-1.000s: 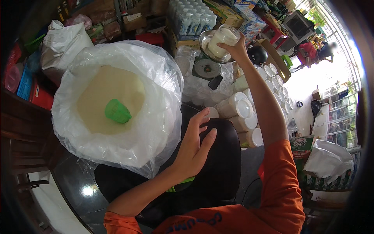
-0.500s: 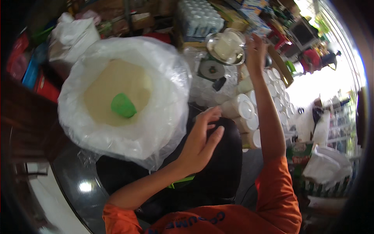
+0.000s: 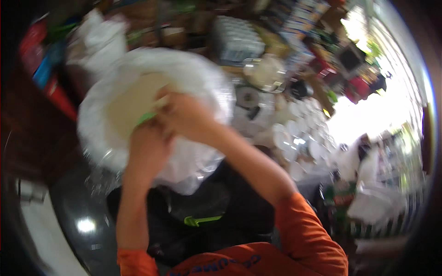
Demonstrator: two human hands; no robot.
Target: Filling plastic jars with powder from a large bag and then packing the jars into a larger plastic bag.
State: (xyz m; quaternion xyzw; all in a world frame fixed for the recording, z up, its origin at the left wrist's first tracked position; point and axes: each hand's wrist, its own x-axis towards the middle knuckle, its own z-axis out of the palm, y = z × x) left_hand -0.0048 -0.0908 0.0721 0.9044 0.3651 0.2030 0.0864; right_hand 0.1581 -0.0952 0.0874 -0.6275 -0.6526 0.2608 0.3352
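A green cup (image 3: pixel 146 117) shows in part over the pale powder (image 3: pixel 123 106), inside the wide clear plastic bag (image 3: pixel 201 69) at left. The left hand (image 3: pixel 150 143) is bent right at the cup's near side, and the right hand (image 3: pixel 186 115) is curled just beside it on the right; blur hides the fingers, so I cannot tell whether either grip is closed on anything. Right of the bag stands a dial scale (image 3: pixel 247 97), with a shiny bowl (image 3: pixel 278 86) at its far side. White-lidded jars (image 3: pixel 282 136) crowd farther right; shrink-wrapped bottles (image 3: pixel 235 40) stand beyond the scale.
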